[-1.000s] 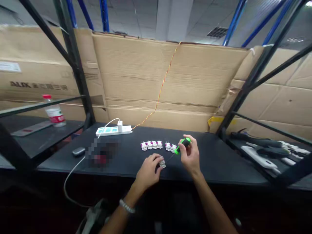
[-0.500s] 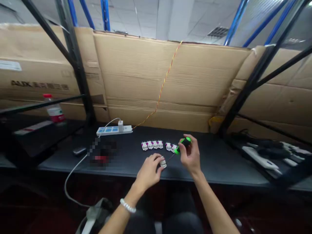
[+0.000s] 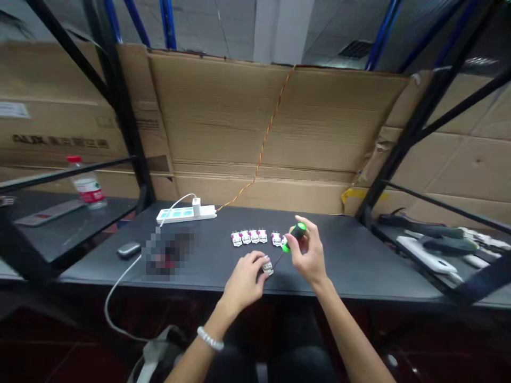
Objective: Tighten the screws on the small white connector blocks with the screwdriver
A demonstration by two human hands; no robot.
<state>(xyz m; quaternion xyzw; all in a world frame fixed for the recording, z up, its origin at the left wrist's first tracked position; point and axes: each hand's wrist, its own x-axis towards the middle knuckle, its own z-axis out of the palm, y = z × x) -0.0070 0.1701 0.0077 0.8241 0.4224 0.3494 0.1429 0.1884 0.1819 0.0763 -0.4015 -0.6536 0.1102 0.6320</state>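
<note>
My left hand [image 3: 245,279] pinches a small white part [image 3: 268,266] near the front edge of the dark table [image 3: 215,255]. In my right hand [image 3: 309,252] is a green and black screwdriver [image 3: 296,234], tilted so its thin shaft points down and left. The tip meets or nearly meets the white part; exact contact is too small to tell. Behind my hands lies a row of several white and purple parts [image 3: 249,237]. To its right are a similar part [image 3: 275,239] and another [image 3: 283,240], partly covered by the screwdriver.
A white power strip [image 3: 186,214] with a plugged-in adapter lies at the back left. In front of it are a dark oval object [image 3: 128,250] and a pixelated patch. A bottle [image 3: 88,183] stands far left. White tools [image 3: 429,256] lie right. Cardboard [image 3: 255,117] rises behind.
My right hand and the screwdriver have shifted slightly left, and the handle stands a little more upright. My left hand keeps the white part in nearly the same place.
</note>
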